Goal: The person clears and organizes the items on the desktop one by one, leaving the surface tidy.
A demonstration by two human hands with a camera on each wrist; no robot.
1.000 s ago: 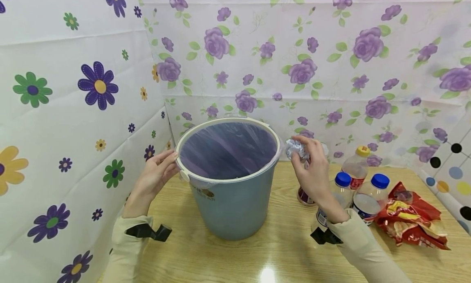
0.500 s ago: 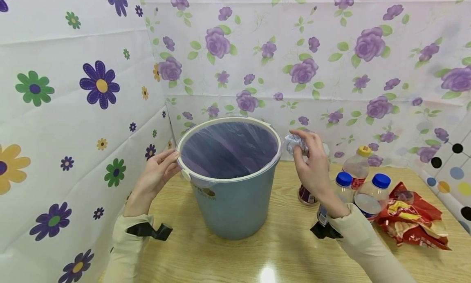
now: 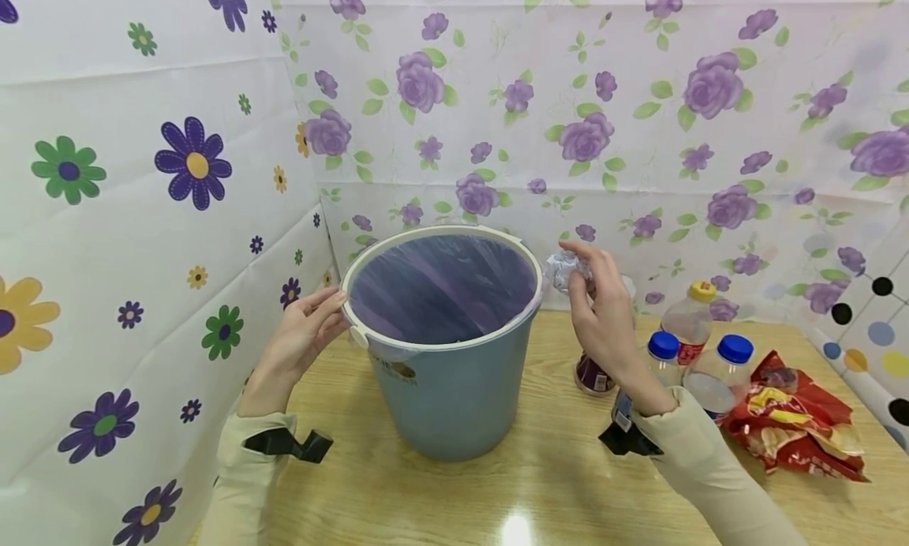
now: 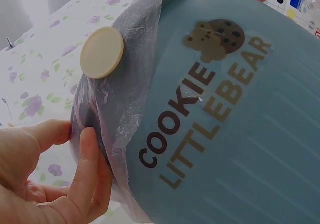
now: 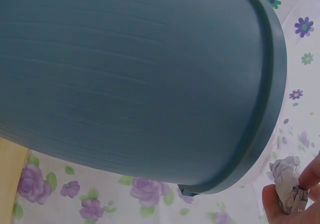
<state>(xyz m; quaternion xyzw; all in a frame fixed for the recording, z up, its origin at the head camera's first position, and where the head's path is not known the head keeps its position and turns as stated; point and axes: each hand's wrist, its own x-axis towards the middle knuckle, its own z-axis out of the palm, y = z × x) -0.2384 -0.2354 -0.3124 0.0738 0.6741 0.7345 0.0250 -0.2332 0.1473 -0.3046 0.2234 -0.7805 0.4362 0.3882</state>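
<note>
A light blue trash can (image 3: 454, 396) stands on the table, lined with a thin clear plastic bag (image 4: 120, 119) that folds over its cream rim (image 3: 398, 342). My left hand (image 3: 301, 337) pinches the can's edge and liner at the left side, thumb and fingertips right at the rim. To the right of the can, my right hand (image 3: 607, 317) holds a crumpled ball of white paper (image 3: 568, 270) between thumb and fingers. The right wrist view has the paper ball (image 5: 287, 184) just outside the can's rim, with part of the hand out of frame.
Right of my right forearm stand bottles with blue caps (image 3: 735, 349) and a yellow-capped bottle (image 3: 689, 325). A red snack bag (image 3: 795, 420) lies beyond them. Behind the right hand is a dark purple container (image 3: 592, 375), partly hidden. Flower-print sheets (image 3: 490, 136) bound the wooden table (image 3: 398, 499).
My right hand has risen slightly with the paper ball, staying beside the rim. The left hand and the trash can keep their places.
</note>
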